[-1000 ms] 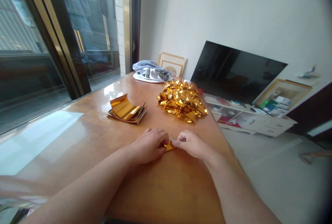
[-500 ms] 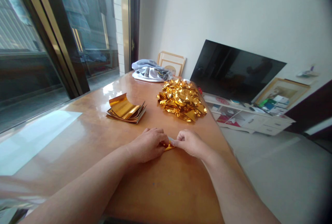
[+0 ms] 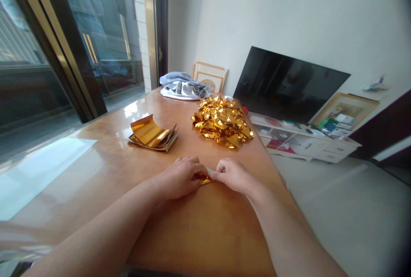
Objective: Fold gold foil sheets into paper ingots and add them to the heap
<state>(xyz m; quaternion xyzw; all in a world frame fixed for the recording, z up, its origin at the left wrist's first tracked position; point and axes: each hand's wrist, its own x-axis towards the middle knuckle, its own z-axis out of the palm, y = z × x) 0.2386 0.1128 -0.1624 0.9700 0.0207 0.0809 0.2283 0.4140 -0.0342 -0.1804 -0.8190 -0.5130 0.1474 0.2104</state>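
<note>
Low over the table, my left hand (image 3: 184,177) and my right hand (image 3: 233,175) meet at a small piece of gold foil paper (image 3: 207,180). Both hands have their fingers closed on it, the left at its left side and the right pinching its right end. A pale patch of the paper shows between the fingertips; the rest is hidden under them. Beyond my left hand lies a stack of gold foil sheets (image 3: 152,133), its top sheet curling up. Farther back on the right sits a heap of folded gold foil pieces (image 3: 224,123).
The glossy wooden table (image 3: 199,234) runs away from me. Bundled grey and blue cloth (image 3: 183,86) lies at its far end, near leaning picture frames (image 3: 210,75). A pale sheet (image 3: 41,174) covers the left side. Right of the table stand a television (image 3: 289,86) and a white cabinet (image 3: 308,142).
The whole view has shifted slightly, so everything sits a little farther left and higher. Both hands stay on the gold foil paper, with barely any change in the fingers.
</note>
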